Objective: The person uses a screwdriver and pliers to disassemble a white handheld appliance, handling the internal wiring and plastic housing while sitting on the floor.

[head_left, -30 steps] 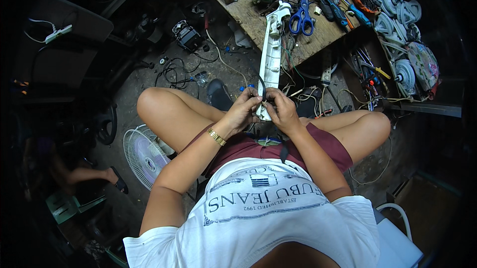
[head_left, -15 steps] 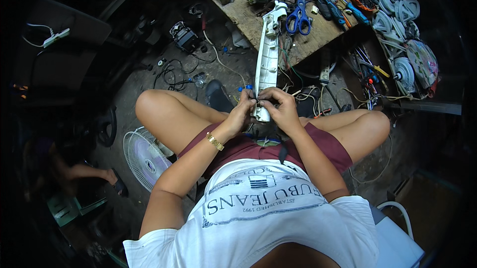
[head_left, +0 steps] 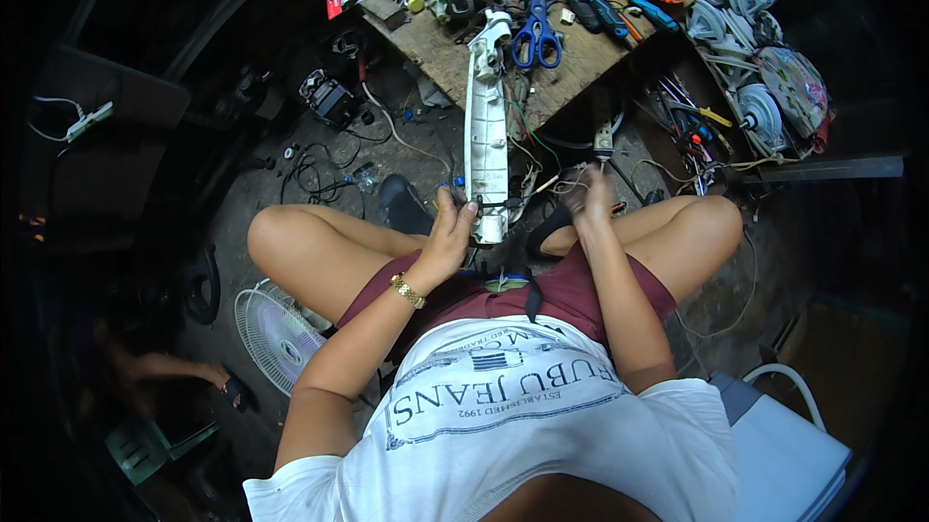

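The table point(head_left: 435, 58) comes first: its top is crowded with tools and loose parts, and its corner points toward my lap. A knock there could, I judge, send something sliding off onto my legs.

Next is the long white plastic piece point(head_left: 487, 135), hollow side up. Its far end lies over the table, and its near end comes down between my knees. With little visible under that lower end, it could twist or slip if I pushed it sideways.

My left grip point(head_left: 453, 217) is at the left edge of the piece near its lower end, thumb touching; I cannot tell whether the fingers are closed around anything. If that thumb is the main hold, easing it could let the piece roll.

My right grip point(head_left: 597, 198) is off the piece, near my right knee, and blurred; I cannot tell whether it is clenched, released or carrying something. A quick swing from there might catch a cord.

The blue scissors point(head_left: 537, 38) lie just beside the far end, so a shove upward could nudge them.

The thin wires point(head_left: 527, 149) beside the piece could snag and tug.

Smallest is the black strip point(head_left: 498, 204) across the lower end, which could shift if left unheld.
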A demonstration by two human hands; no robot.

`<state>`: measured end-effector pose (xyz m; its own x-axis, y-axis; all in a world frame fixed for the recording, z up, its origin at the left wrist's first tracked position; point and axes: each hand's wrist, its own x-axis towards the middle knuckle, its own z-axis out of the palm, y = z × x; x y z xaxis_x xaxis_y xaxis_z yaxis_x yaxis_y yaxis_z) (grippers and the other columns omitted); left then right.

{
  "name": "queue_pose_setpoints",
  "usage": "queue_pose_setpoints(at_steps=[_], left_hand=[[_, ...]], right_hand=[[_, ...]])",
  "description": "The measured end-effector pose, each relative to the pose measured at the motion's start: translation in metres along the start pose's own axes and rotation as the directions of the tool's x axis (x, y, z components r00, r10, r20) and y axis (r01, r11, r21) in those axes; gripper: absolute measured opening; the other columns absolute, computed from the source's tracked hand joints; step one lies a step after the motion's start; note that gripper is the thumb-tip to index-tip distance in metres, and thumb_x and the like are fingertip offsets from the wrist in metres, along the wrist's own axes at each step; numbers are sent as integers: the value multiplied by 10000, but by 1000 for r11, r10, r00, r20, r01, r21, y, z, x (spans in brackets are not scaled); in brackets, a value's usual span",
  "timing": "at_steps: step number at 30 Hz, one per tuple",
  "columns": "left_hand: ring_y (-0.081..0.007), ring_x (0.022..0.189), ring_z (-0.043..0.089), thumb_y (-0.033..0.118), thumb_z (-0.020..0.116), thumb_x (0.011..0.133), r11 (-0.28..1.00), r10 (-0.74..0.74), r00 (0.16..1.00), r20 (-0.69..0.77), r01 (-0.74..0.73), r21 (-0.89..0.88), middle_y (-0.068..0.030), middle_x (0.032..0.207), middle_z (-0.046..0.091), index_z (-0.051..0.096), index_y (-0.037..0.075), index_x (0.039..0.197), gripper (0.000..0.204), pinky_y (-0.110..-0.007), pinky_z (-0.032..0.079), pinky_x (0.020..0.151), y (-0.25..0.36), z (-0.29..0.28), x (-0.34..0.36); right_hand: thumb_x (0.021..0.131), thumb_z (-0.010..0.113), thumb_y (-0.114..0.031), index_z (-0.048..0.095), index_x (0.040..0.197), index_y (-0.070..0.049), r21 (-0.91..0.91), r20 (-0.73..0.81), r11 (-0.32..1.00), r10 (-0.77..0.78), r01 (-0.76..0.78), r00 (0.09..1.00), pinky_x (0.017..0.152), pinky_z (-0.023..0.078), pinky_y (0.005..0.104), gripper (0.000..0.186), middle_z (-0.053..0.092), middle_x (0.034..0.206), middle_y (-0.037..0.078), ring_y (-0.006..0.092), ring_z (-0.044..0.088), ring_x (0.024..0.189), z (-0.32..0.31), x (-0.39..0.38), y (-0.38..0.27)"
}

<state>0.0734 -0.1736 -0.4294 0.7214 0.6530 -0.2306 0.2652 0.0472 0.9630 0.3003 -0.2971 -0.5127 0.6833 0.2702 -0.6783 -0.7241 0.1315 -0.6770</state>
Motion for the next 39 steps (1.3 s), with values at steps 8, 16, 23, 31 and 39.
queue_pose_setpoints(at_steps=[8,16,23,31,39], left_hand=[[-254,1144,454,227,465,991,984,10,998,-65,-21,-177,-258,1193,461,325,-72,1205,393,-342,376,958,-15,5,4],[-299,1165,442,229,639,874,983,-7,982,-187,41,178,-224,1201,438,397,-65,1163,478,-339,372,948,-1,-8,-1],[-371,1354,252,335,714,776,612,637,767,-77,-442,656,-163,1386,393,496,87,1269,593,-506,173,1100,86,-14,14],[-333,1426,179,340,593,882,377,526,771,359,-590,714,7,1463,397,576,274,1258,382,-684,-25,1053,100,-10,62],[-459,1379,192,393,736,774,741,277,950,-145,-116,661,-304,1491,148,124,131,1500,985,-549,204,1103,75,-20,76]], right_hand=[[864,508,-571,575,1168,-113,157,492,797,449,-583,746,964,422,491,554,627,1138,98,285,569,1083,43,-25,67],[901,511,-397,544,1103,-91,115,333,965,185,-234,925,713,546,385,368,622,904,81,209,628,802,2,-48,37],[923,561,-234,385,1288,-64,-16,372,991,-117,132,921,842,476,297,440,539,1067,74,156,557,946,27,-116,-15],[925,562,-178,185,1466,-12,-203,506,737,-485,645,713,1036,319,317,680,375,1382,143,205,417,1215,46,-123,-10],[900,560,-158,187,1470,2,-253,576,769,-368,587,730,1020,341,311,700,400,1356,153,193,429,1184,58,-130,-14]])
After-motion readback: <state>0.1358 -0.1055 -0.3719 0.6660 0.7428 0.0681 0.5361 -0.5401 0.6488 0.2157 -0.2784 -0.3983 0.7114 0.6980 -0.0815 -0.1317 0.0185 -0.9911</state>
